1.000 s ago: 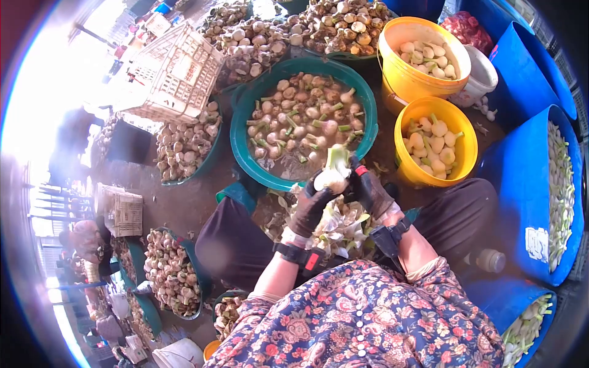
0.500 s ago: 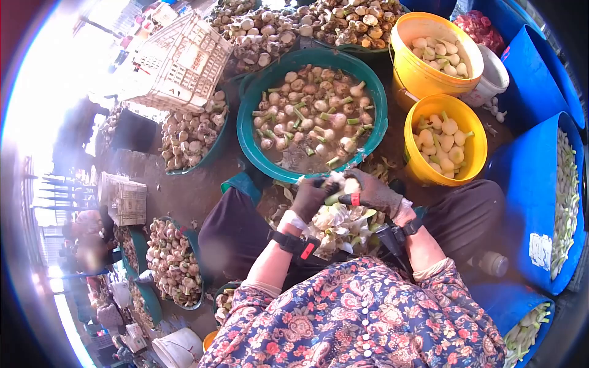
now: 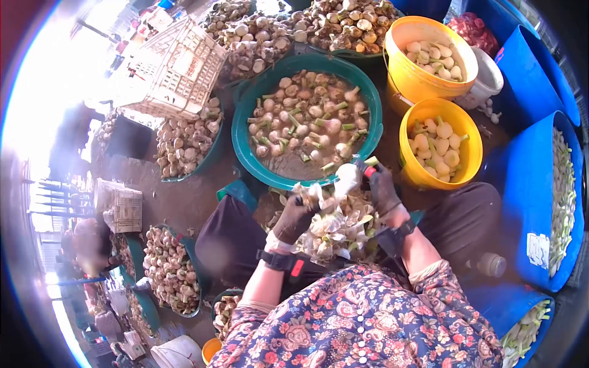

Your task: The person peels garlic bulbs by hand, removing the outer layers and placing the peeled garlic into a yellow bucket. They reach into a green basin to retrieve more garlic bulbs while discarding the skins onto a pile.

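My right hand (image 3: 381, 187), in a dark glove, grips a white peeled garlic bulb (image 3: 348, 177) with a short green stem, near the front rim of the green tub. Beside it on the left, my left hand (image 3: 296, 219), also gloved, has its fingers curled at some pale peel (image 3: 314, 195); what lies inside them is hard to make out. Below both hands a heap of garlic skins (image 3: 334, 230) lies between my legs. The green tub (image 3: 240, 138) holds unpeeled bulbs in murky water. A yellow bucket (image 3: 471, 165) with peeled bulbs stands to the right.
Another yellow bucket (image 3: 400, 67) of peeled bulbs stands behind. Blue containers (image 3: 521, 202) line the right side, some with garlic. At the left are a white crate (image 3: 184, 67) and tubs of unpeeled garlic (image 3: 172, 270). A person (image 3: 89, 242) appears at the far left.
My hands have moved apart, the right one rightward and up with the white bulb, the left one down and leftward. The view has shifted slightly.
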Demonstrator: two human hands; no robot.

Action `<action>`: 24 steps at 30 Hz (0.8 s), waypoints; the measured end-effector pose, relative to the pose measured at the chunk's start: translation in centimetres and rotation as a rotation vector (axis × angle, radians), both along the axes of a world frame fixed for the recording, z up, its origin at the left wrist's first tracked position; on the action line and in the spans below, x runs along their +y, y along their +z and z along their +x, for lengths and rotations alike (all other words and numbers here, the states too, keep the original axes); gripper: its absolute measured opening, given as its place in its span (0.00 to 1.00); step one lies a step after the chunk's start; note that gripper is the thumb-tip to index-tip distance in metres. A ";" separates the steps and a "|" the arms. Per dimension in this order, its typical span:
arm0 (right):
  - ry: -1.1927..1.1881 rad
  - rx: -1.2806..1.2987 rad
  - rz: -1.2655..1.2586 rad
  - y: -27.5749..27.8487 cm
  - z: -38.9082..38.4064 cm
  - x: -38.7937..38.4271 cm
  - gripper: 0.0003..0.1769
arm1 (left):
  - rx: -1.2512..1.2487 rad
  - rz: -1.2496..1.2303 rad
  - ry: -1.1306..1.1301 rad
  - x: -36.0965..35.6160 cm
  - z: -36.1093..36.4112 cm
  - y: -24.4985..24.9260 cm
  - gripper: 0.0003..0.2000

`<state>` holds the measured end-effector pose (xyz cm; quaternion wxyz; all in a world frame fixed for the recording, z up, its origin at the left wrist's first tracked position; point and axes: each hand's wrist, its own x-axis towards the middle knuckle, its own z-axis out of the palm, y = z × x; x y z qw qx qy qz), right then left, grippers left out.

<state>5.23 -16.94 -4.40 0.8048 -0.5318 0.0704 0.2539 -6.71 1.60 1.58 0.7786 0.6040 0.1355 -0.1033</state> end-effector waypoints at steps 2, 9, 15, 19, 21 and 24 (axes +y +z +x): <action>-0.023 0.165 0.019 -0.8 0.8 -0.6 0.11 | 0.025 0.258 -0.293 1.0 -1.7 2.3 0.17; 0.022 0.415 0.602 -3.0 1.5 -1.9 0.18 | -0.187 -0.536 -0.068 4.2 -5.1 6.1 0.16; 0.109 0.038 0.458 -4.3 1.1 -0.2 0.16 | 0.122 1.157 -0.812 2.6 0.5 2.4 0.29; -0.074 0.432 0.556 -0.8 1.5 -0.8 0.15 | 0.151 0.941 -0.149 3.7 4.9 -6.3 0.32; 0.011 0.392 0.990 1.8 3.3 -3.0 0.22 | 0.222 1.042 0.020 5.0 7.9 -9.5 0.32; 0.205 0.149 1.166 6.3 4.8 -4.8 0.39 | 0.480 1.277 -0.008 3.8 12.0 -6.8 0.35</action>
